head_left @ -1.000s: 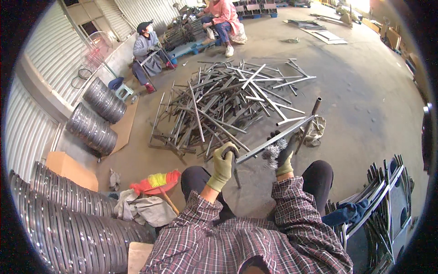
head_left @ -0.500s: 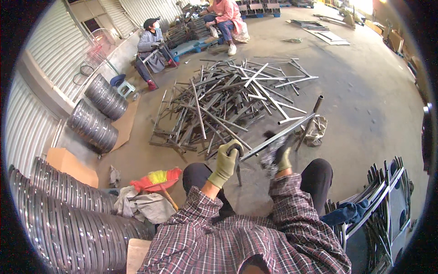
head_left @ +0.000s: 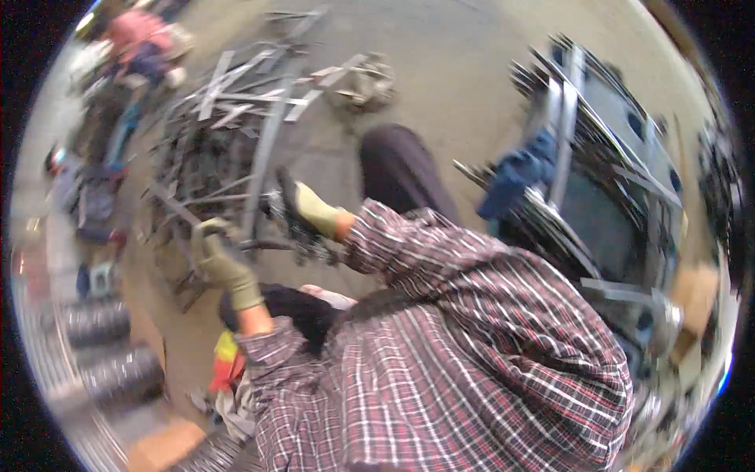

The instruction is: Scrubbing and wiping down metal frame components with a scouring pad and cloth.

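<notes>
Now the view has swung rightward, putting the tangled metal pile (head_left: 208, 161) at upper left and the stacked metal frames (head_left: 562, 141) at upper right. At left of centre, the left gloved hand (head_left: 222, 259) looks curled around the flat metal bar (head_left: 269, 157), which slants upward beside it, so handling seems uninterrupted. Blur hides whether the right gloved hand (head_left: 308, 211) grips the silvery wire wool (head_left: 275, 206) beside it.
</notes>
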The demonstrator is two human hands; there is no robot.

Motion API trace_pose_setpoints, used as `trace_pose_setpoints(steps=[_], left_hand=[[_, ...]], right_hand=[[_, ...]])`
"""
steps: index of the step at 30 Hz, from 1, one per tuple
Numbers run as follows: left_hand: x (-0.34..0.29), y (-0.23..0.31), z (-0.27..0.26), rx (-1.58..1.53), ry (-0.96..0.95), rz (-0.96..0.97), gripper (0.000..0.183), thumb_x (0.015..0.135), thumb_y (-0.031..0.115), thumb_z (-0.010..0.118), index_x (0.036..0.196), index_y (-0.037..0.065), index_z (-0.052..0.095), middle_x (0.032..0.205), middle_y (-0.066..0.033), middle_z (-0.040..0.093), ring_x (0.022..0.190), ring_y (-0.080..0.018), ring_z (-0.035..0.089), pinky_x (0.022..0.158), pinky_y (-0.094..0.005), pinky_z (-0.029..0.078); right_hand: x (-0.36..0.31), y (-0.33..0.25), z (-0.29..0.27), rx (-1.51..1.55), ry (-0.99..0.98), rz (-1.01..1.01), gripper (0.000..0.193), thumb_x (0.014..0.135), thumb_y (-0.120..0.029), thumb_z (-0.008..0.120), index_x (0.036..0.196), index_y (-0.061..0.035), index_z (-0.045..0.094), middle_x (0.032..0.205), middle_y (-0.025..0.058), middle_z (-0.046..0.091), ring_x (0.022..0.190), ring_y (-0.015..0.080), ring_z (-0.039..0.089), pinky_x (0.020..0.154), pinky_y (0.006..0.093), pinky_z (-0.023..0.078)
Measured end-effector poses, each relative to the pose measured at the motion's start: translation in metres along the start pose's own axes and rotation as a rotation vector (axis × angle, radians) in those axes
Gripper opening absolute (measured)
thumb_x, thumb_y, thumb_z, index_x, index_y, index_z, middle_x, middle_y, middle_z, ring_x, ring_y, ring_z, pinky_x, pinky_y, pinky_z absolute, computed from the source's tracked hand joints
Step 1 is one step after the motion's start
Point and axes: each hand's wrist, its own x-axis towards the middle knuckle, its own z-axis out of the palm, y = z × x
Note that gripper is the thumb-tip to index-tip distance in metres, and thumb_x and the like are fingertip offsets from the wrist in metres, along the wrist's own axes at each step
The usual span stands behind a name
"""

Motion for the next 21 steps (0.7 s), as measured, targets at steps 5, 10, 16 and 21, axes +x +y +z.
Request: trace_pose_setpoints(steps=[5, 10, 16, 21], left_hand=[[0.010, -0.003, 0.008, -0.125, 0.102, -0.088, 0.012, 0.080, 0.003, 0.040, 0.072, 0.004, 0.050, 0.067, -0.0039, 0.048, 0.049, -0.0109, 0.039, 0.046, -0.0233, 0.032], [0.004, 0.004, 0.017, -0.046, 0.077, -0.019, 0.010, 0.081, 0.007, 0.043, 0.073, 0.006, 0.050, 0.068, -0.0021, 0.049, 0.054, -0.0100, 0.040, 0.050, -0.0239, 0.034], [0.003, 0.012, 0.003, -0.145, -0.127, -0.002, 0.012, 0.081, 0.007, 0.041, 0.071, 0.006, 0.045, 0.063, -0.0007, 0.034, 0.053, -0.0115, 0.032, 0.051, -0.0264, 0.030], [-0.001, 0.028, 0.010, -0.081, -0.080, -0.006, 0.015, 0.084, 0.015, 0.040, 0.070, 0.008, 0.043, 0.065, -0.0009, 0.033, 0.056, -0.0116, 0.032, 0.056, -0.0262, 0.031]], right_hand=[[-0.036, -0.078, -0.108, 0.746, 0.391, -0.249, 0.046, 0.097, -0.041, 0.046, 0.095, -0.0003, 0.067, 0.079, -0.0001, 0.061, 0.066, 0.0105, 0.054, 0.065, 0.0276, 0.047], [-0.134, -0.106, -0.177, -0.830, 0.691, -0.524, 0.020, 0.074, -0.012, 0.066, 0.093, -0.0084, 0.064, 0.087, 0.0158, 0.062, 0.081, 0.0381, 0.060, 0.070, 0.0399, 0.051], [-0.211, 0.073, -0.219, -1.213, 0.398, 0.126, 0.027, 0.090, -0.031, 0.056, 0.094, -0.0076, 0.068, 0.093, 0.0167, 0.066, 0.086, 0.0376, 0.063, 0.074, 0.0447, 0.050], [-0.247, 0.048, -0.227, -1.242, 0.412, 0.166, 0.031, 0.091, -0.027, 0.056, 0.109, -0.0044, 0.065, 0.112, 0.0187, 0.063, 0.103, 0.0369, 0.060, 0.087, 0.0434, 0.048]])
